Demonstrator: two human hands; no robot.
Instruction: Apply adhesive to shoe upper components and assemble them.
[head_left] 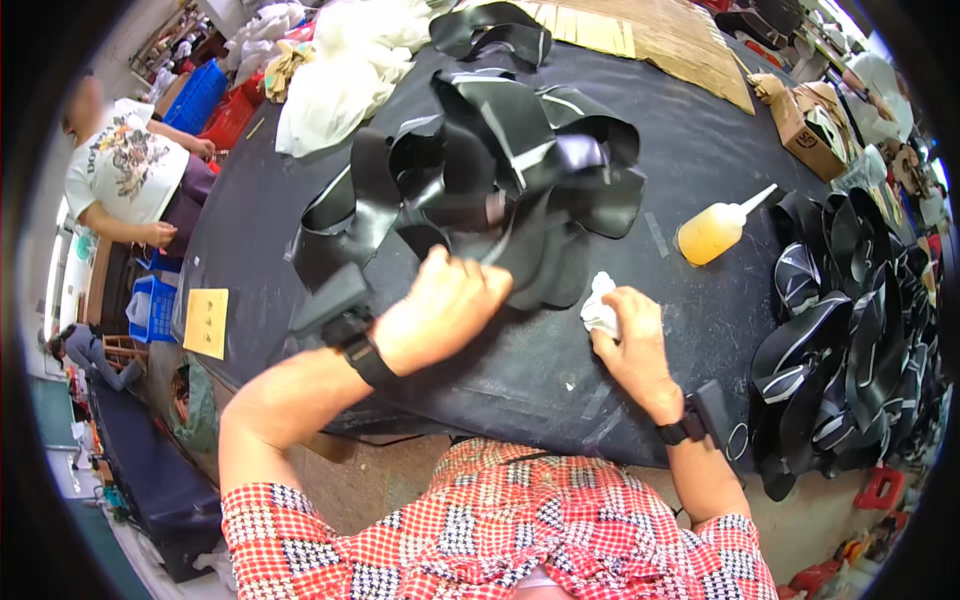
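Left hand: the left hand (pixel 440 310) has its fingers bent at the near side of the middle pile; blur and the palm's angle hide whether they grip or merely touch.
Right hand: the right hand (pixel 635 350) pinches a white wad (pixel 600 308) between thumb and fingers, low over the table (pixel 500 375); the two hands are well apart.
Middle pile: black curved pieces (pixel 450 170) lie loosely heaped from the table's middle toward its far edge, the nearest just beyond the left hand.
Handling, as judged: lift one piece by its rim, free it from its neighbours before drawing it nearer, and spread it flat with one hand; hold the wad folded firm so that no loose corner drags.
Material, pieces: thin and apparently flexible; some faces glossy, others matt; bent into bands and loops, several with pale strips.
Material, wad: soft, crumpled, irregular; cloth or paper, cannot tell.
Bottle: translucent bottle (pixel 710 236) with amber contents and a tapered pale nozzle, between middle pile and right edge; standing or lying, cannot tell.
Right-edge heap: similar black pieces (pixel 850 350), pale-lined, overlapping densely.
Left edge: flat yellow card (pixel 206 323), near the corner.
Table covering: dark, smooth, scuffed, with faint tape-like patches.
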